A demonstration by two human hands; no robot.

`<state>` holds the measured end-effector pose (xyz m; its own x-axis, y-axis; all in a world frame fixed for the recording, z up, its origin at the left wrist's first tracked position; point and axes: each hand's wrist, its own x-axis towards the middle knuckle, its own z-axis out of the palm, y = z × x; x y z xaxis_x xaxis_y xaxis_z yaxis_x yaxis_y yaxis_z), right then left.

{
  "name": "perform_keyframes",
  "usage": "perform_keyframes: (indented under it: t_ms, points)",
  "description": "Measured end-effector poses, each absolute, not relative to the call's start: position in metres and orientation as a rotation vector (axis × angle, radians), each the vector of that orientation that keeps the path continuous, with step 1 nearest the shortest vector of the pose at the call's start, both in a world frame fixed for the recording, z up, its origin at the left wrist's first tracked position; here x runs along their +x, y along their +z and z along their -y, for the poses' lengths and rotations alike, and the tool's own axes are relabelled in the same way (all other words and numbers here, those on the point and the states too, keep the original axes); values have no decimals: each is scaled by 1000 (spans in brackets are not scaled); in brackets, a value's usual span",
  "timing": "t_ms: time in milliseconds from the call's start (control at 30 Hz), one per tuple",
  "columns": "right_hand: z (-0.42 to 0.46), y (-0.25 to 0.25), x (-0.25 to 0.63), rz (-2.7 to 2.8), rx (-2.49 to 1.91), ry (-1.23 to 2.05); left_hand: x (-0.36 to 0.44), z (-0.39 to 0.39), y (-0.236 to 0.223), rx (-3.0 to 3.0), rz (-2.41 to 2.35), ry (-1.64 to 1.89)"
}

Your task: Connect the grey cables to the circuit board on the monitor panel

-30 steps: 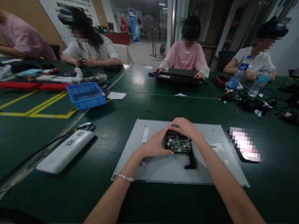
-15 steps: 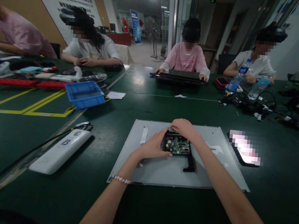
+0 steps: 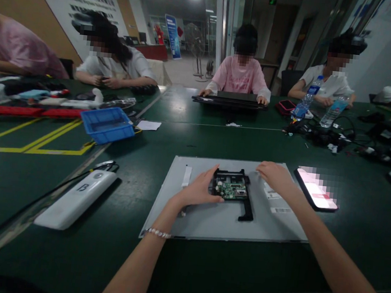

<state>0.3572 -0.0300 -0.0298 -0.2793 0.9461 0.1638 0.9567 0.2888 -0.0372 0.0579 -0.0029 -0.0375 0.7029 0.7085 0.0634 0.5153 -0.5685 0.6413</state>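
Observation:
A grey flat panel (image 3: 201, 224) lies on the table before me. On it sits a black bracket (image 3: 246, 211) framing a green circuit board (image 3: 230, 190). My left hand (image 3: 194, 190) is shut on the bracket's left side, its thumb along the near edge and its fingers toward the far corner. To the right of the bracket, apart from it, my right hand (image 3: 278, 178) hovers over the panel. Its fingers reach left, loosely bent, and nothing shows in them; the fingertips are partly hidden. White labels (image 3: 281, 210) lie on the panel below that hand.
A lit phone (image 3: 318, 190) lies right of the panel. To the left are a white power bank (image 3: 78, 197) with a cable and a blue bin (image 3: 106, 128). Bottles (image 3: 333, 112) and tangled cables (image 3: 336, 135) stand back right. Several people sit across the table.
My right hand has let go of the bracket's far edge and moved right, baring more of the bracket and the labels. My left hand stays on the bracket. The view has shifted slightly.

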Motion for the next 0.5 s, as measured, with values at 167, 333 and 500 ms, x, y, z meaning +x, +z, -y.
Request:
perform_keyframes:
  t_ms: [167,333,500]
  points:
    - [40,-52,369,2291,-1688,67,58,2,-37,2321,-926,401]
    - [45,-49,377,2190,-1683,225,60,4,-32,2294,-932,405]
    - [58,-33,383,2123,-1726,379,61,5,-29,2283,-920,421]
